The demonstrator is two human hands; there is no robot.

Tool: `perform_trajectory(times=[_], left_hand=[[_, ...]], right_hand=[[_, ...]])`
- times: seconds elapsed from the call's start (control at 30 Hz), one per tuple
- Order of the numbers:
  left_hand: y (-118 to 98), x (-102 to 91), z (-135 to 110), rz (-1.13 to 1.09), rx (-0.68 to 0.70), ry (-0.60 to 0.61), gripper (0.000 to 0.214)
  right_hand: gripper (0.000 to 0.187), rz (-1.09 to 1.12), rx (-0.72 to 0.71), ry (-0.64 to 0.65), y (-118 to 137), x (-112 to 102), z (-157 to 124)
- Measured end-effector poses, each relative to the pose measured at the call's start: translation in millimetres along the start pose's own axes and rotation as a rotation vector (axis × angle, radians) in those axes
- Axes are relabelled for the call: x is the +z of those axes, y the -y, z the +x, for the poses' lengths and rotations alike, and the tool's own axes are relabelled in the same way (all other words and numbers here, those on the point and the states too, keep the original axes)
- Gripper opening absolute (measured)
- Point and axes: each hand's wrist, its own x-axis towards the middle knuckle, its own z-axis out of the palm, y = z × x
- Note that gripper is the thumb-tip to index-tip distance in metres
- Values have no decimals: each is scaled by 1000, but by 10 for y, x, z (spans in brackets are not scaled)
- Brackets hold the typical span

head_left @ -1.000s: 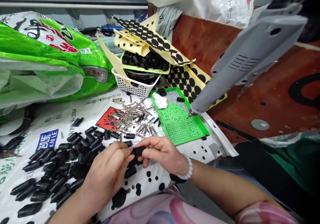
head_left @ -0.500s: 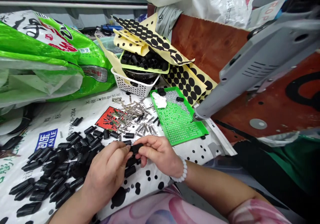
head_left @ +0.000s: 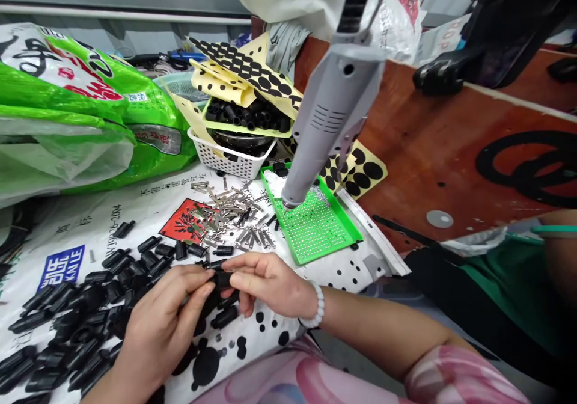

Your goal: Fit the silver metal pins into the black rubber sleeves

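Between the fingertips of both hands is a small black plastic piece [head_left: 222, 279]. My left hand [head_left: 166, 314] pinches its left end with thumb and forefinger. From the other side, my right hand [head_left: 273, 284] grips it the same way, its other fingers curled below. More black plastic parts [head_left: 83, 308] lie in a loose pile left of and beneath the hands. Just beyond the hands is a scatter of thin metal strips [head_left: 234, 214]. A grey electric screwdriver [head_left: 327, 115] hangs at a slant, its tip over the green tray [head_left: 322, 232] of tiny screws.
A white basket [head_left: 232, 157] at the back holds black parts, with yellow sheets of black dots [head_left: 246, 70] on top. A green bag [head_left: 153, 100] stands back left. A brown board [head_left: 415, 151] rises on the right. At far right another person's arm [head_left: 561, 235] shows.
The screwdriver has swung left, from beside the green tray to over it. The view has shifted slightly right. Both hands still hold the black piece, with the left hand's fingers spread a little differently.
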Motion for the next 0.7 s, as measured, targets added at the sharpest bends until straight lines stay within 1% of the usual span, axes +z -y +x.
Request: perform_trajectory(times=[0.03,0.07,0.1,0.2,0.23,0.27,0.3,0.37,0.4,0.43,0.53,0.6,0.7], left_hand=[[15,-22,-8,-22,-44,-2,8],[33,-46,-20,-37,-83,-3,7],[56,-71,-34,-45,-112,2,7],[152,-142,-99,-46,-140,42,11],[192,-163,-129,-40,-145,71,12],[234,-182,-161,-30,-154,103,14],[278,-199,-195,-17,-173,140,15],[361,-232,-260,11,-227,217,17],[395,-248,-286,25,-253,258,17],[422,-265,-305,36,-272,289,17],[458,-318,-314,66,-318,337,17],[459,-353,-291,79,-340,327,16],[464,-406,-234,104,-349,307,16]], right_hand=[[39,-101,-38,-27,24,-21,12],[38,-220,-106,-57,60,-50,34],[36,-366,-206,-85,110,-89,67],[25,-905,-603,-188,336,-244,234],[24,-1062,-677,-235,423,-300,304],[24,-1206,-691,-280,507,-354,376],[25,-1345,-651,-335,585,-407,446],[25,-1607,-507,-454,713,-513,574],[25,-1708,-430,-507,764,-571,631],[25,-1760,-377,-555,808,-636,684],[26,-1809,-284,-679,919,-876,825],[26,-1835,-233,-750,980,-1055,905],[23,-1873,-185,-775,1040,-1283,988]])
